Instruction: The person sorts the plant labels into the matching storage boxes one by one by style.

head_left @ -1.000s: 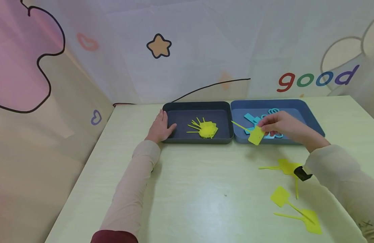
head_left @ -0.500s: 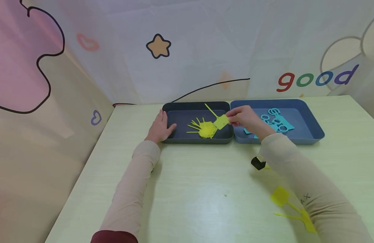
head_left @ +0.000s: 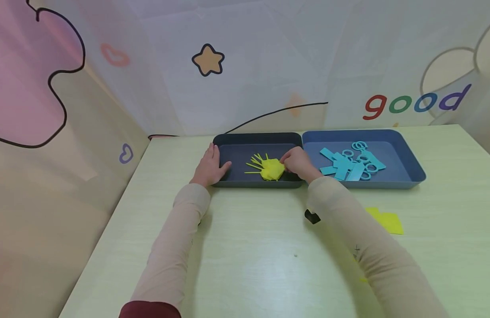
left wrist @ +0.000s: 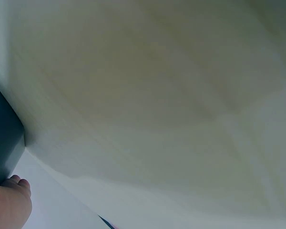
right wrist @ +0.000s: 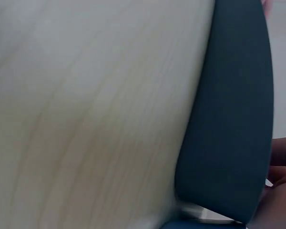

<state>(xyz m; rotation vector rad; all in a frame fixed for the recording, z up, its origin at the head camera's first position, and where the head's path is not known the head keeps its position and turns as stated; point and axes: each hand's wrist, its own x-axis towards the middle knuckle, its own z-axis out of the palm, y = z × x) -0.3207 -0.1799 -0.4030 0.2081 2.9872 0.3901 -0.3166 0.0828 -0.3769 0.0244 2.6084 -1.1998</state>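
Observation:
In the head view my left hand (head_left: pixel 207 167) rests with straight fingers over the left rim of the dark grey tray (head_left: pixel 237 152). Inside that tray lies a pile of yellow cable tie tags (head_left: pixel 271 169), flat squares with thin tails pointing left. My right hand (head_left: pixel 298 161) reaches over the tray's right side, fingertips pinched at the pile's right edge on a yellow cable tie tag, most of which is hidden or merges with the others. The right wrist view shows the tray's outer wall (right wrist: pixel 229 109) with part of my right hand (right wrist: pixel 281 191) behind it.
A blue tray (head_left: pixel 400 154) adjoins on the right, holding several cyan flat pieces with rings (head_left: pixel 348 165). More yellow tags (head_left: pixel 389 222) lie on the pale table (head_left: pixel 252 247), partly behind the right sleeve. A printed cloth backdrop (head_left: pixel 260 66) rises behind the trays.
My right hand has carried a yellow cable tie tag leftward from above the blue tray and lowered it to the pile in the dark tray. My left hand has stayed in place.

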